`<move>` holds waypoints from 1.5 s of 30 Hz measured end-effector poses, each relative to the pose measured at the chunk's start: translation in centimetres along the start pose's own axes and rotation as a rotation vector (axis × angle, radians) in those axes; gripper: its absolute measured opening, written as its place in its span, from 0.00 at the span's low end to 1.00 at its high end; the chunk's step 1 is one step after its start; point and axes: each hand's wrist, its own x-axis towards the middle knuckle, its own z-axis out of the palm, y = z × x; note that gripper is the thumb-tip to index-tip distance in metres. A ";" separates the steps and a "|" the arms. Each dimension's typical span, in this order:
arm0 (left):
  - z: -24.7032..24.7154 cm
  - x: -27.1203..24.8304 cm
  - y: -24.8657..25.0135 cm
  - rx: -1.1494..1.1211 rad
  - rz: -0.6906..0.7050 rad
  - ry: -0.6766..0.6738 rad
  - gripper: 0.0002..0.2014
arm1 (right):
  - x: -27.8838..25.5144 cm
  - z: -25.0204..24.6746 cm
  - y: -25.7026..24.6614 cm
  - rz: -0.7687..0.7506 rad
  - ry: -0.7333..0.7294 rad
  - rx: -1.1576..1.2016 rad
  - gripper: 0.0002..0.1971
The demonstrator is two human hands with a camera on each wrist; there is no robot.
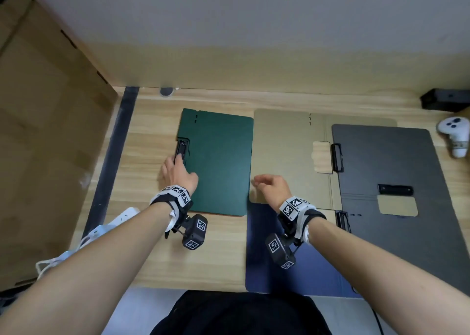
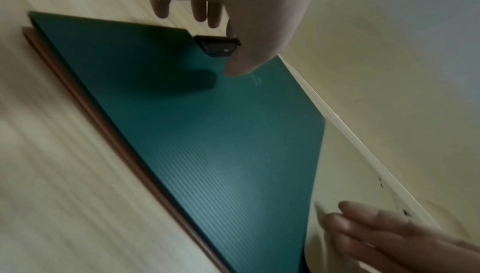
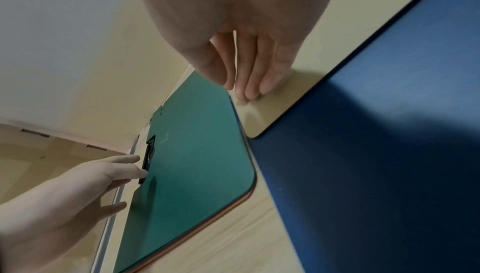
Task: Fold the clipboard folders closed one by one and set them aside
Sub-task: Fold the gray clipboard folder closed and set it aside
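A closed green clipboard folder (image 1: 218, 161) lies on the wooden table (image 1: 216, 253), on top of an orange-edged folder (image 3: 233, 205). My left hand (image 1: 178, 164) rests at its left edge, straight fingers touching the black clip (image 1: 182, 149) and thumb on the cover. My right hand (image 1: 267, 183) hovers with relaxed fingers over the near left corner of an open tan folder (image 1: 282, 151), fingertips (image 3: 246, 92) just above it, holding nothing. A black folder (image 1: 381, 161) overlaps the tan one on the right. A blue folder (image 1: 305, 263) lies under both, nearest me.
A white controller (image 1: 455, 136) and a black block (image 1: 445, 99) sit at the far right. A white power strip (image 1: 119, 217) with cables hangs off the table's left edge beside a cardboard box (image 1: 45, 144). The wall stands close behind the folders.
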 end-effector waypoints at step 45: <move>18.5 -21.8 26.0 0.485 0.368 -0.577 0.19 | 3.2 -34.1 17.2 -0.191 0.210 -0.483 0.17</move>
